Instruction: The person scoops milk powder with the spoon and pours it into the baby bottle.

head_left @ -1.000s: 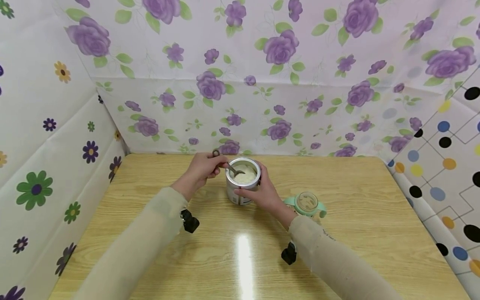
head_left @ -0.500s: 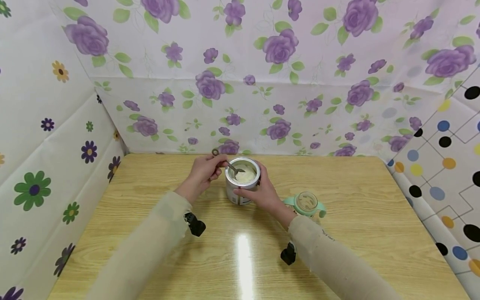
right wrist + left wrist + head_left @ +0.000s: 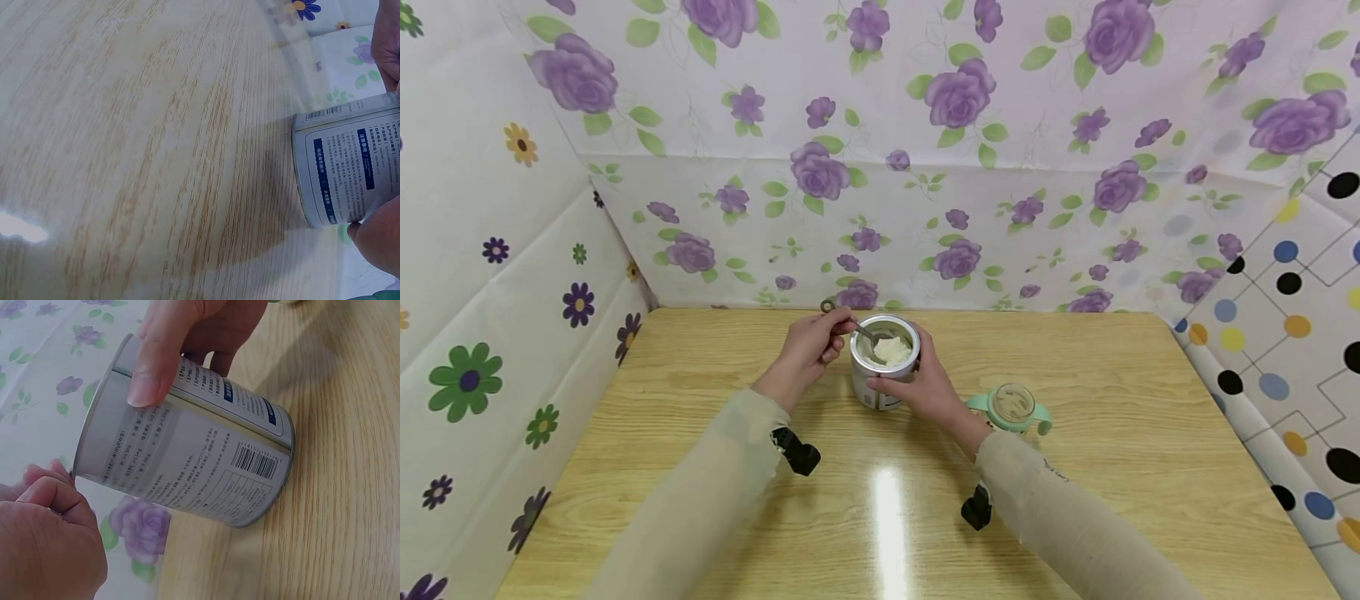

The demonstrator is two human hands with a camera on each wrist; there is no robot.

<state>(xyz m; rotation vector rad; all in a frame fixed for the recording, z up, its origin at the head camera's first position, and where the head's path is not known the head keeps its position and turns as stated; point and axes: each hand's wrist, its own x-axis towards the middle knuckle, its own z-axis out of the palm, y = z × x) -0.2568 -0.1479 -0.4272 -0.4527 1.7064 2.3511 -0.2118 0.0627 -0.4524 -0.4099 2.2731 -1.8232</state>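
Note:
An uncapped metal can with a printed label and barcode stands on the table, pale cream powder inside. My left hand pinches the handle of a metal spoon at the can's left rim. The spoon slants down into the powder, its ringed handle end sticking up past the fingers. From the right, my right hand grips the can's side, thumb across the front. In the left wrist view that thumb presses the label near the rim, with the left hand close to the rim's edge.
A baby bottle with mint-green handles and a clear top stands on the wooden table, right of the can, beside my right forearm. A flowered cloth hangs behind the table's far edge. Patterned cloths hang at both sides.
The spoon has dipped deeper and tilted, and the powder is now heaped toward the can's right side. My left wrist has shifted slightly right; my right hand keeps its grip on the can.

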